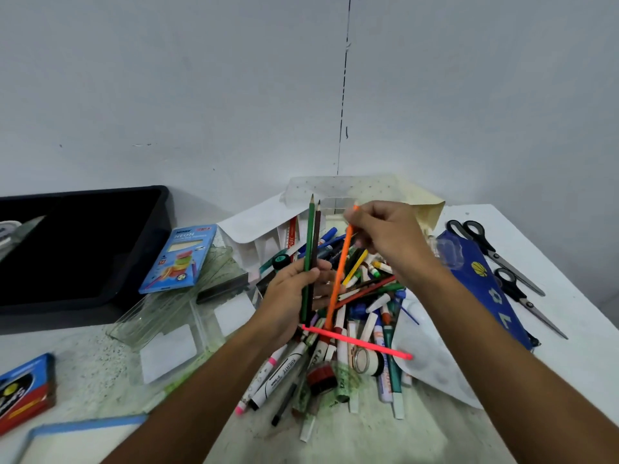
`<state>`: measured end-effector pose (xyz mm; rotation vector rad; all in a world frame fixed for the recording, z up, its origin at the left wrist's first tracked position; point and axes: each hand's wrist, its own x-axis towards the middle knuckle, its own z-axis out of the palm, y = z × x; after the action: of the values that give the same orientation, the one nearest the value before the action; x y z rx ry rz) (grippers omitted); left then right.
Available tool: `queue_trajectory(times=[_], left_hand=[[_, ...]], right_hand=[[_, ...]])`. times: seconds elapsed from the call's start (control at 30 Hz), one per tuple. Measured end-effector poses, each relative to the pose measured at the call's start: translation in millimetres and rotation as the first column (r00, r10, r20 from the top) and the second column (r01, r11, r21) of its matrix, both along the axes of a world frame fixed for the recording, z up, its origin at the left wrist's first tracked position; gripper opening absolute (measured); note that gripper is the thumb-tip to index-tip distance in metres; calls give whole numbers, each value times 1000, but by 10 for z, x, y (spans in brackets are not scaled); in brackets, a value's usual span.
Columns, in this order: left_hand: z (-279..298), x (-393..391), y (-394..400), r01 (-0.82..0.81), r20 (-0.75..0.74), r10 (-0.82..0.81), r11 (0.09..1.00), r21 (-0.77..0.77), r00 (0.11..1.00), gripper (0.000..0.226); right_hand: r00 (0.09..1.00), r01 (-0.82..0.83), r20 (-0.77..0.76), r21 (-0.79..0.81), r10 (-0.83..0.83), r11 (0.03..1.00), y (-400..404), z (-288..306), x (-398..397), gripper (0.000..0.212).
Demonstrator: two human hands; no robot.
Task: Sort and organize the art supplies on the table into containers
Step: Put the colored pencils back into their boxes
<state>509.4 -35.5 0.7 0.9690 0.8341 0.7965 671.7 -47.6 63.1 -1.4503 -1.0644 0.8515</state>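
A heap of pens, markers and pencils point(361, 296) lies on the white table in front of me. My left hand point(291, 296) grips a green pencil point(308, 236) and a brown pencil point(316, 236), both upright with tips pointing up. My right hand point(388, 236) pinches the top of an orange pencil point(338, 276), whose lower end slants down into the heap beside my left hand. A pink neon stick point(358, 341) lies across the front of the heap. Clear plastic containers point(167, 323) stand to the left of the heap.
A black tray point(80, 249) sits at the back left, with a blue neon pencil box point(181, 259) beside it. Two pairs of scissors point(495, 256) and a blue pouch point(485, 283) lie at the right. A red and blue box point(23, 390) is at the left edge. White paper lies behind the heap.
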Motion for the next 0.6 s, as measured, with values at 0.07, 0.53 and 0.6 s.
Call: queue_trajectory(times=[0.07,0.53,0.6], left_hand=[[31,43,-58,22,24,-21,999,-23,999,21],[-157,-370,-88,-139,15,141,987,-81,990,17],[-173,-374,-98,-149,13,150,985,-91,989,16]], right_hand=[[1000,-30,8,-14,30,999,20,-52,-120,21],[521,-241,641,-524,565,817,-443,-764,-74,15],[471,-232,683,-514,558,826,-455,-777,-137,12]])
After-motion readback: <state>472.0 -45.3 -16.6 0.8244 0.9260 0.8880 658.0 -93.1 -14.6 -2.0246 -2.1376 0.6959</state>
